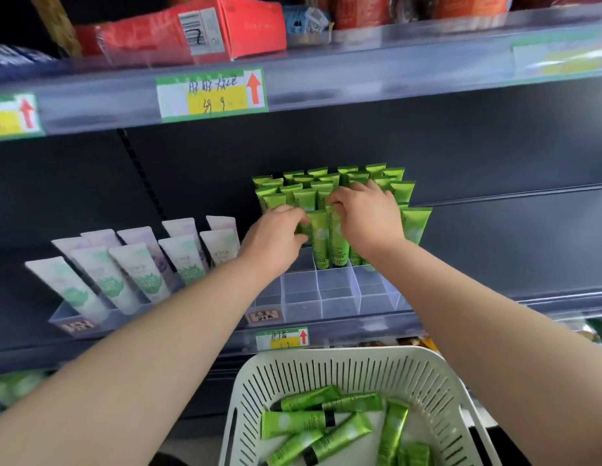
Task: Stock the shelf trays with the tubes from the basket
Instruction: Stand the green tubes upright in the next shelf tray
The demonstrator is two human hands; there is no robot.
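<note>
Several green tubes (326,186) stand upright in a clear divided tray (336,297) on the middle shelf. My left hand (276,235) pinches a green tube (318,237) at the front row of the tray. My right hand (365,216) curls its fingers round the top of the neighbouring green tube (338,243). The tray's front compartments hold nothing. Below, a white slotted basket (444,385) holds several loose green tubes (313,422) lying flat.
A second clear tray (84,322) at the left holds several white tubes (131,267). The upper shelf edge (360,79) with price labels hangs overhead, carrying a red box (191,28). The dark shelf surface to the right is bare.
</note>
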